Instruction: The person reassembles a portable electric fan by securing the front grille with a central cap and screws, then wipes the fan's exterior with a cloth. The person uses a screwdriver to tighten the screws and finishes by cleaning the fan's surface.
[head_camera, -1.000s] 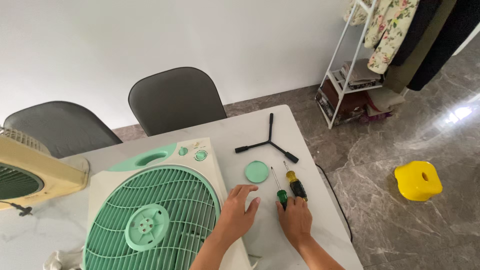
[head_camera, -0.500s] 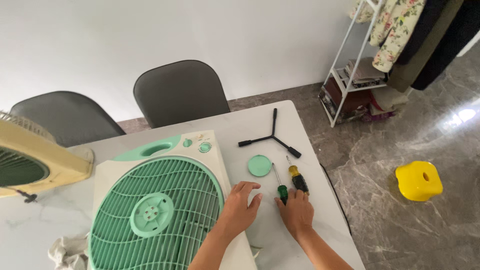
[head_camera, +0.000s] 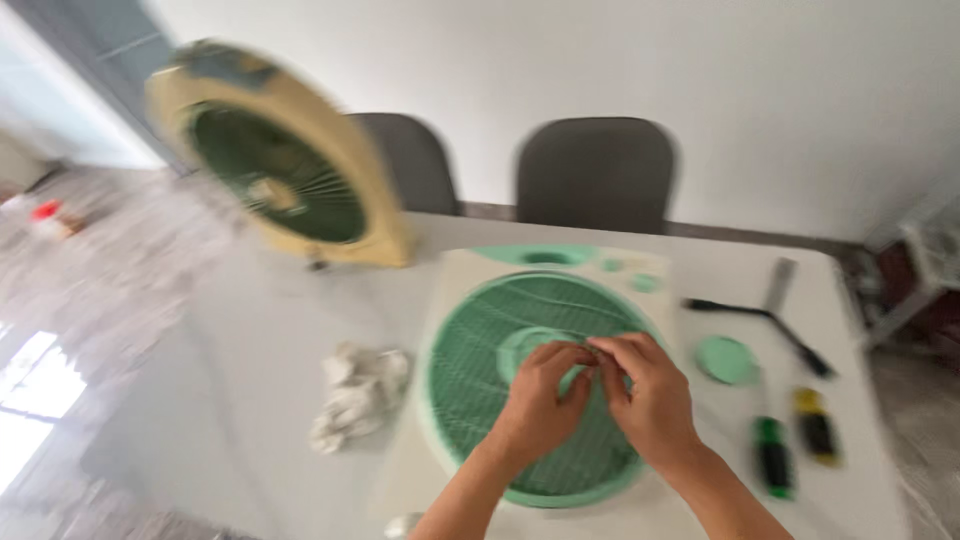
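A mint-green box fan lies flat on the white table, its round grille (head_camera: 470, 370) facing up. My left hand (head_camera: 540, 395) and my right hand (head_camera: 645, 395) meet over the grille's centre hub (head_camera: 520, 347), fingers curled and fingertips pinched on it. The picture is blurred, so I cannot see any small part between the fingers. To the right of the fan lie a green round cap (head_camera: 727, 360), a green-handled screwdriver (head_camera: 772, 460) and a yellow-and-black screwdriver (head_camera: 817, 428).
A black Y-shaped wrench (head_camera: 765, 315) lies at the table's far right. A crumpled white cloth (head_camera: 355, 395) sits left of the fan. A cream fan (head_camera: 280, 160) stands upright at the back left. Two grey chairs (head_camera: 595, 170) face the table (head_camera: 250, 330).
The view has swung left. My right hand left the screwdrivers and my left hand left the fan's edge; both now sit together on the grille's hub.
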